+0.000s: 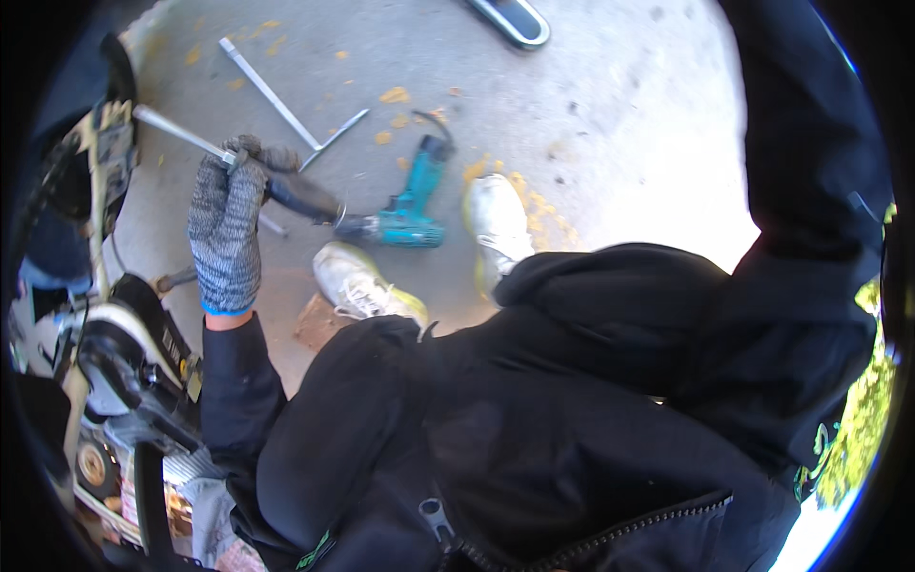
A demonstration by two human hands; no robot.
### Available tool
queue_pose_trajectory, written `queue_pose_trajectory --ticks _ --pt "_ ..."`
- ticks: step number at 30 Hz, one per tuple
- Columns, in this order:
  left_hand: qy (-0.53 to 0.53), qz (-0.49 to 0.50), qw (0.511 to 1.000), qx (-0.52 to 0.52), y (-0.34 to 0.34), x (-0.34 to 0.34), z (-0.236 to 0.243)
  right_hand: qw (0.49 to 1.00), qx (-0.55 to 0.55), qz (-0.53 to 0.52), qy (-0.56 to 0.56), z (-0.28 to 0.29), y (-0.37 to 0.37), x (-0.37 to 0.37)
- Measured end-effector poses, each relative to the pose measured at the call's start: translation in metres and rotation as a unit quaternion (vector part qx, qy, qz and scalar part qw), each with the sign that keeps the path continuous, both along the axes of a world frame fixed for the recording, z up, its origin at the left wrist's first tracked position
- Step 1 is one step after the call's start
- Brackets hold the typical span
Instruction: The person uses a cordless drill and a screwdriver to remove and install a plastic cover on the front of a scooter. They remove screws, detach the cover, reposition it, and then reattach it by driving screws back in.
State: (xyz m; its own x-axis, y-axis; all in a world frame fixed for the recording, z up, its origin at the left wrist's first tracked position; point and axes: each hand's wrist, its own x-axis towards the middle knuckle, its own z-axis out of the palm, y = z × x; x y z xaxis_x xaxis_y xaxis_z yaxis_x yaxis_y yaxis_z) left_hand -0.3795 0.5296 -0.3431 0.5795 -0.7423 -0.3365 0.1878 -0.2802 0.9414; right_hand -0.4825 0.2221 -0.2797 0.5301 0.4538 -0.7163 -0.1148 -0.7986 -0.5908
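Gripping a screwdriver [303, 197] in the gloved left hand [229, 210], left of the drill [412, 212], and curling the fingers closely around it near the hex collar. Sending the silver shaft out past the fingertips, away from the drill, and pointing the black handle back toward the drill's chuck — meeting it in this view, without showing whether touching. Wearing a grey knit glove with a blue cuff, and baring a strip of wrist above the black sleeve.

Seeing a T-wrench [272, 95] on the floor [648, 143] beyond the drill and to its left, plus a grey rod [274, 226] left of the drill, partly covered by the hand. Placing one white shoe [362, 281] just on the near side of the drill, the other [500, 219] just to its right. Spotting a brick [317, 322] nearer than the drill and farther left.

Finding pale marks on a machine [119, 357] well left of the drill, too small for reading; finding green lettering on the dark clothing [534, 419], near side of the drill, too slanted for reading.

Losing the machine partly in the dark rim. Seeing only one end of a black oval thing [515, 24] beyond the drill, at the top edge. Raising the right sleeve [801, 124] out of frame, right of the drill — so hiding the right hand and not telling its grip.
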Motion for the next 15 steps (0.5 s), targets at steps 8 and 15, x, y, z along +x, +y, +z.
queue_pose_trajectory --ticks 8,15 --pt "0.053 -0.314 0.924 0.212 -0.038 -0.011 -0.015 0.786 -0.284 -0.533 -0.13 -0.003 -0.077 -0.334" --pt "-0.251 -0.628 0.701 0.227 -0.082 -0.033 -0.027 0.598 -0.244 -0.759 -0.082 -0.21 0.109 -0.373"
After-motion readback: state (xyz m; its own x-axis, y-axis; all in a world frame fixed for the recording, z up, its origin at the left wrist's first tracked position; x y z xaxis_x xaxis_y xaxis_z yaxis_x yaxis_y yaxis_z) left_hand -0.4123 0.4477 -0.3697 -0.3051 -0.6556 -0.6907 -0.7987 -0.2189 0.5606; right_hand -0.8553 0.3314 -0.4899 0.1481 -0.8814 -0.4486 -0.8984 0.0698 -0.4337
